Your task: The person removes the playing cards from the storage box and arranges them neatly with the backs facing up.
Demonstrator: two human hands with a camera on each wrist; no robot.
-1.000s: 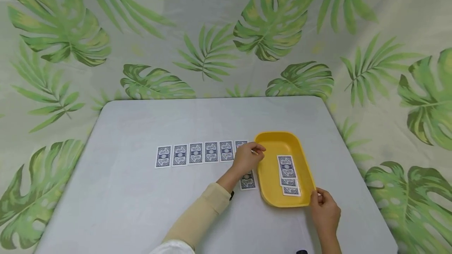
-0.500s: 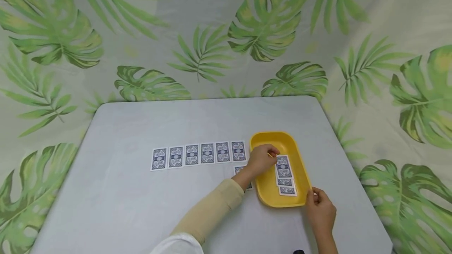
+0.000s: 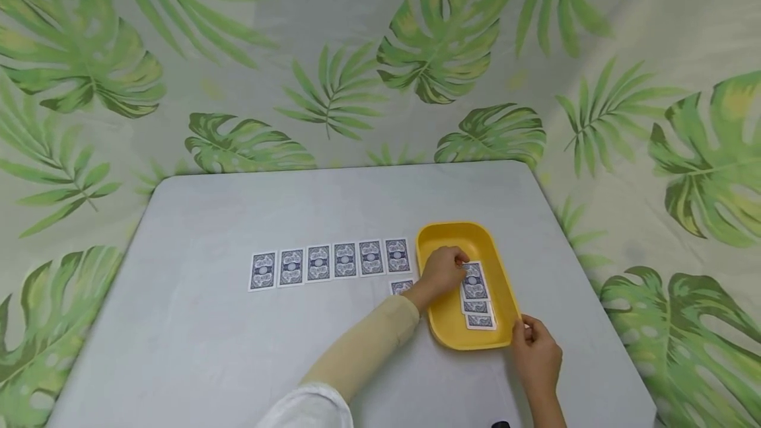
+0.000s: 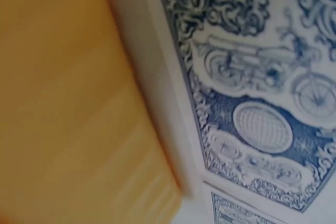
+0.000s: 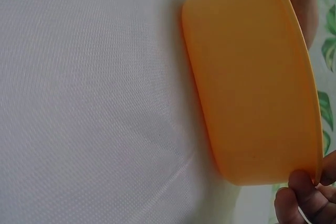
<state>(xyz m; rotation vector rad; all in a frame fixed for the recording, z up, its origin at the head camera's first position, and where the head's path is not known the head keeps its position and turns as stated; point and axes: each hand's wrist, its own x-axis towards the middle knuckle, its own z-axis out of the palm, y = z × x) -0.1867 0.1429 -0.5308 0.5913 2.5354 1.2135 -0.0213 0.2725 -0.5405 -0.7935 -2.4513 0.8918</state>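
Observation:
A yellow tray (image 3: 444,329) stands on the table's right half. In it lie overlapping playing cards (image 3: 475,283), blue patterned backs up. My left hand (image 3: 442,269) reaches over the tray's left wall, its bent fingertips at the top left corner of the uppermost card; whether they pinch it is hidden. My right hand (image 3: 538,355) grips the tray's near right corner, thumb and fingers on the rim, as the right wrist view shows with the fingers (image 5: 303,184). The left wrist view shows the tray's outer wall (image 4: 63,103) and a card (image 4: 262,124) beside it.
Left of the tray, several face-down cards form a row (image 3: 345,261). Below the row's right end, another card (image 3: 401,286) is partly covered by my left wrist. A small dark object (image 3: 501,424) sits at the bottom edge. Leaf-patterned cloth (image 3: 321,111) hangs behind the white table (image 3: 208,349).
My left hand has moved right, from between the card row and the tray to the uppermost card inside it. The right hand keeps its grip on the rim; the view has shifted slightly.

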